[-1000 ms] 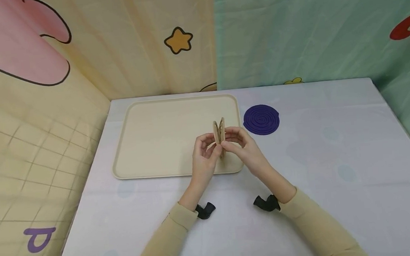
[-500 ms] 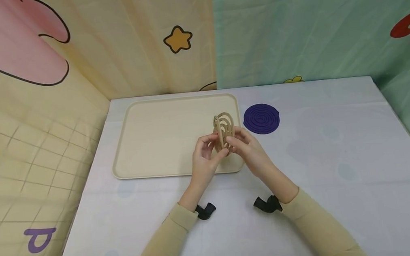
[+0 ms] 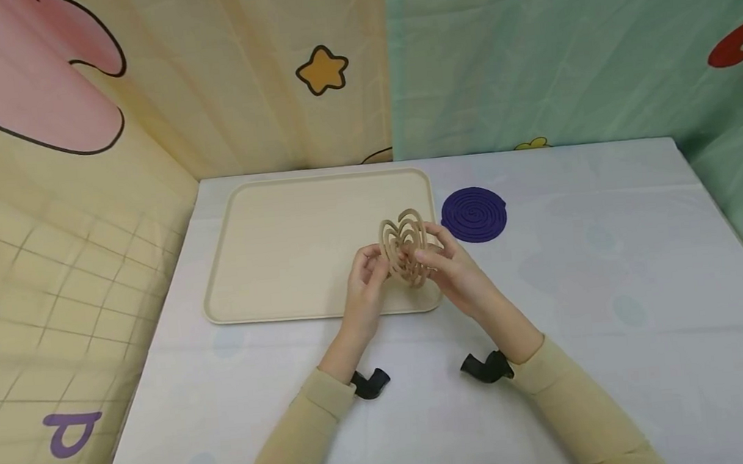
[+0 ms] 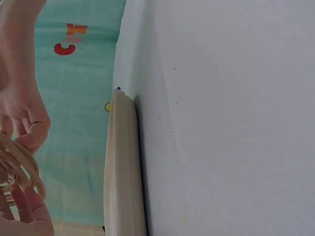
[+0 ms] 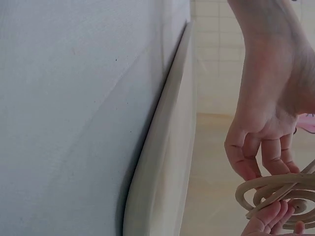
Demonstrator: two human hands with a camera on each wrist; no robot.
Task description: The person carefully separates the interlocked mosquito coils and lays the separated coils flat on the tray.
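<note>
A beige spiral coaster (image 3: 392, 259) is held up over the right end of a cream tray (image 3: 293, 250), its rings spread apart into two leaning loops. My left hand (image 3: 362, 288) pinches its left edge between thumb and fingers. On the other side, my right hand (image 3: 460, 272) grips the right part, with the thumb on the rings and the fingers behind. Both wrist views catch the rings too, the coaster (image 4: 30, 169) at the left edge of one and the coaster (image 5: 243, 194) at the lower right of the other. Some fingertips are hidden by the rings.
A flat purple spiral coaster (image 3: 474, 215) lies on the white-covered table (image 3: 613, 262), just right of the tray. Printed curtains (image 3: 515, 50) hang behind the table and on both sides. A black curved piece (image 3: 371, 384) shows at each wrist.
The beige coaster has turned from edge-on to showing its rings, which now stand spread apart. My right hand has shifted slightly right; my left has shifted its grip on the left edge.
</note>
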